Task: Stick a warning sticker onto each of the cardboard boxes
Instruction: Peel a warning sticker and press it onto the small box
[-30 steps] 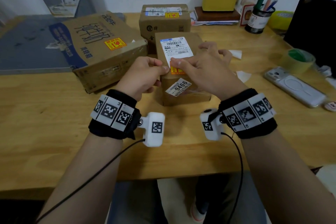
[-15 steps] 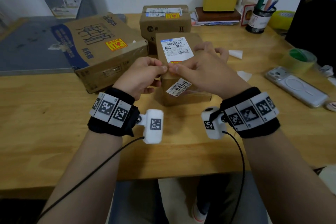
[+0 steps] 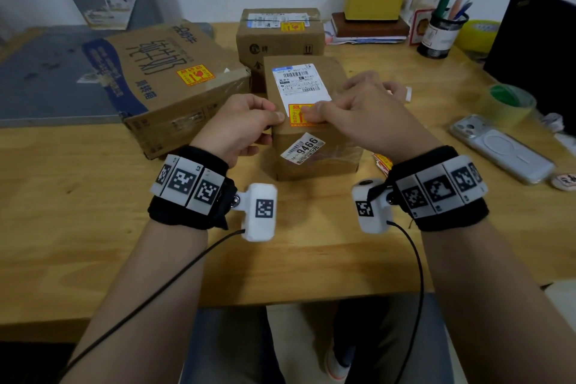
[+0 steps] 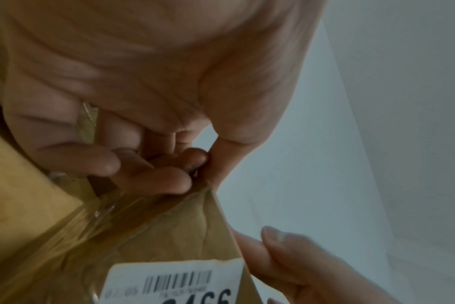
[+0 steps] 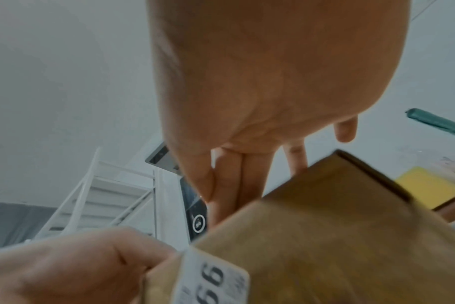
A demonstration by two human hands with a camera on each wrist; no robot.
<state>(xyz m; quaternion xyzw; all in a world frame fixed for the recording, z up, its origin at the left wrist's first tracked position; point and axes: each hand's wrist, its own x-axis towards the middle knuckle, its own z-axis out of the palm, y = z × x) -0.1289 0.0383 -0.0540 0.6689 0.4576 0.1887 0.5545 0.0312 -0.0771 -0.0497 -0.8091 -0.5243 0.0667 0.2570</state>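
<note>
Head view showed the warning sticker lying at the near edge of the nearest cardboard box top, just under its white shipping label, at 12 o'clock from the wrists; the right hand pressed a fingertip onto its right half, while the left hand curled against the box's left top edge, thumb beside the sticker. It looked thin, limp and tacky, best handled by the edges and smoothed outward; the box seemed light and stiff, so bracing it was wise. Half a second before, only a sliver of yellow showed between pinching fingertips; now most of its face lay flat. Boxes at 10 and 12 o'clock already wore stickers. Left wrist view showed curled fingers bunched on the box's top corner, clasping it. Right wrist view showed fingers reaching straight down behind the box edge, grasping nothing
</note>
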